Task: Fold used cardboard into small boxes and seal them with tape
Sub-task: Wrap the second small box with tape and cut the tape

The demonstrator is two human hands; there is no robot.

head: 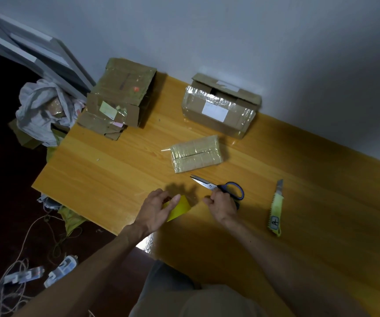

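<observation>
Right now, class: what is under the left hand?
A yellow sheet shows beneath the left hand, above the table. Only its right part is visible; the hand covers the rest, so its full shape cannot be seen.

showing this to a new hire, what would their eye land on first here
Probably the two hands over the table: the left hand pinches a yellow sheet while the right hand grips blue-handled scissors. Next, the small taped box just beyond them, and the yellow utility knife lying to the right.
</observation>
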